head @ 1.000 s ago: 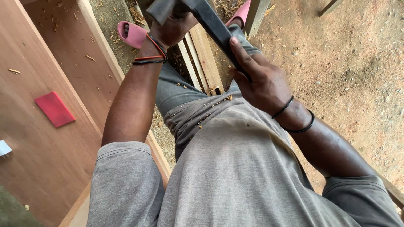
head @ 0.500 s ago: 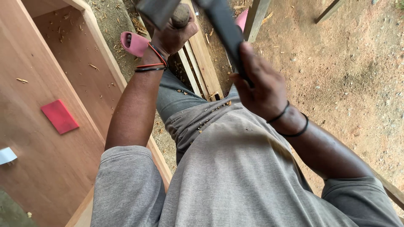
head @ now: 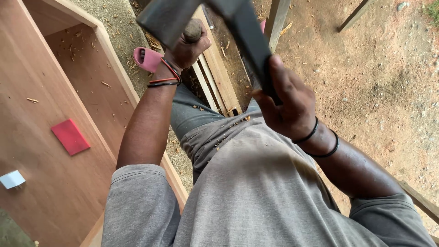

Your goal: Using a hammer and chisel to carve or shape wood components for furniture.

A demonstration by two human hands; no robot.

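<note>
My left hand (head: 185,50) is closed around a rounded wooden handle (head: 192,30), with a dark grey metal block (head: 165,18) right above it. It wears red and black bands at the wrist. My right hand (head: 287,99) grips a long dark flat bar (head: 249,43) that runs up toward the top edge. Two black bands sit on that wrist. How the bar and the block join is hidden by blur. Both hands are held above my lap, over grey trousers (head: 192,123) dotted with wood chips.
An open wooden cabinet box (head: 87,110) lies on the left, holding a red flat piece (head: 70,136) and a small white piece (head: 12,179). Wooden slats (head: 219,77) lie on the dirt ground (head: 379,82) ahead. A pink sandal (head: 147,58) shows beside my left wrist.
Both hands with the dark tool have come closer to the camera and lower in the view. The left hand's grip on the wooden handle is now plainly visible.
</note>
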